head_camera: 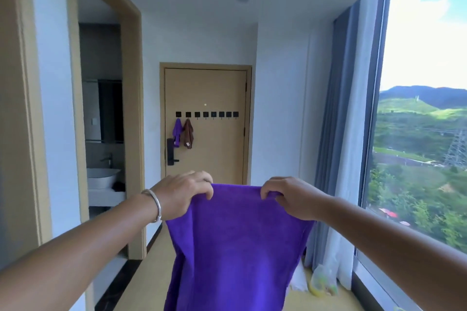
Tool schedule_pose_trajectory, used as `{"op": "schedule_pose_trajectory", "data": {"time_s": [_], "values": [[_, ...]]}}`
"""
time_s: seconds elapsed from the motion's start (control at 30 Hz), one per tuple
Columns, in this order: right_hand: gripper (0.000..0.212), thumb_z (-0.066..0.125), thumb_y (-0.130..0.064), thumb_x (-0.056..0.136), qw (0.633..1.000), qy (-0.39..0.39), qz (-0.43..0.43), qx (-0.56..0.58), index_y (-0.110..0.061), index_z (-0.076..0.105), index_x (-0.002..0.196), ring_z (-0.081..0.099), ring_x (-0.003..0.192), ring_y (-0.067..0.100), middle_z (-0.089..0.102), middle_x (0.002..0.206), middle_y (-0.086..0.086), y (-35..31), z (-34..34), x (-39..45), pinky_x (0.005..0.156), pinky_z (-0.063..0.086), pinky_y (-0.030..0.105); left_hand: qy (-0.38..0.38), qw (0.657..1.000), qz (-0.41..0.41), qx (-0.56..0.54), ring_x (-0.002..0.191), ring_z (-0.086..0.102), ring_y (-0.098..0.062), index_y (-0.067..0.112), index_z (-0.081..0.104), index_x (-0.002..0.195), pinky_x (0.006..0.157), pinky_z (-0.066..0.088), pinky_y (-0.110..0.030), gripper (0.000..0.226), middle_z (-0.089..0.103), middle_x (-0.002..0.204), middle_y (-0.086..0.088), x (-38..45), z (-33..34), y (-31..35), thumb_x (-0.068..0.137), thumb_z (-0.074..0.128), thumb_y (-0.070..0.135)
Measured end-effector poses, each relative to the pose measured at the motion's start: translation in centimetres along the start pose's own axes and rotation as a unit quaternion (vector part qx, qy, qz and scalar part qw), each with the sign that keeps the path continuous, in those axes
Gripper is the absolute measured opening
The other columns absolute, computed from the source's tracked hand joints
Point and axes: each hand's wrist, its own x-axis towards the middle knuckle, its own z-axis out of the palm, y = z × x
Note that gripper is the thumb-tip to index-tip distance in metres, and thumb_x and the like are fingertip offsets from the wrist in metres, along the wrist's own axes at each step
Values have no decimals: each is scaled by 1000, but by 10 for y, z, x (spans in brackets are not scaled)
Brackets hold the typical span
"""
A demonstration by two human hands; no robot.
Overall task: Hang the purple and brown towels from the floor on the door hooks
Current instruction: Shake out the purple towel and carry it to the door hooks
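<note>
A person stands in a bright corridor, both bare arms stretched forward. The left hand (pixel 180 193), with a silver bangle (pixel 154 206) on its wrist, and the right hand (pixel 290 195) each pinch one top corner of a large purple terry towel (pixel 235 247), fingers curled over its upper edge. The towel hangs spread flat between them, near the camera, its lower part running out of view at the bottom.

At the far end is a closed light wooden door (pixel 217 149) carrying a row of small square black hooks (pixel 206 114). Two cloths already hang there — a small purple towel (pixel 177 132) on the leftmost hook and a small brown towel (pixel 188 133) on the hook just right of it. The remaining hooks look bare.

So the task seems partly done: two towels are up, a third is lifted but well apart from the door. The floor ahead is largely hidden, so whether more towels remain cannot be told.

To the right is a tall window (pixel 424 108) with blue curtains (pixel 348 113); to the left, an open bathroom doorway with a white basin (pixel 102 177).
</note>
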Motion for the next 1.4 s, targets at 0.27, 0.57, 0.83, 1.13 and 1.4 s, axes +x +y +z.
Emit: {"op": "schedule_pose_trajectory", "data": {"time_s": [0.27,0.57,0.83,1.13,1.4], "values": [[54,42,-7,84,999,-7,-12,-48,-44,55,122,52,104,7,57,120,-23,-21,0,35,86,44,24,32,999,-30,17,92,48,-14,41,62,100,89,39,-30,56,61,101,16,9,-8,-29,72,41,-3],[15,62,-21,88,998,38,2,39,-29,74,94,57,82,0,70,90,-18,-26,19,99,81,49,25,22,981,-117,-150,73,52,4,36,60,81,68,38,-21,8,61,78,19,23,11,-61,82,67,31],[37,63,-16,89,993,17,18,117,-41,55,116,59,80,-1,61,92,-21,24,58,187,62,44,9,-16,972,-161,-169,95,54,-3,45,44,120,83,43,-26,44,57,102,29,68,57,-116,88,55,17],[16,64,-23,88,998,23,-23,57,-29,72,100,53,77,-2,59,87,-21,110,83,299,62,36,8,-111,973,-194,-52,89,56,-5,37,70,96,79,48,-30,14,65,93,19,164,100,-184,85,61,36],[15,61,-17,88,996,19,-2,84,-25,72,95,62,64,2,65,85,-13,170,111,376,52,42,10,-122,956,-260,-66,66,65,-2,31,68,87,71,53,-29,7,68,84,12,236,140,-233,87,61,31]]}}
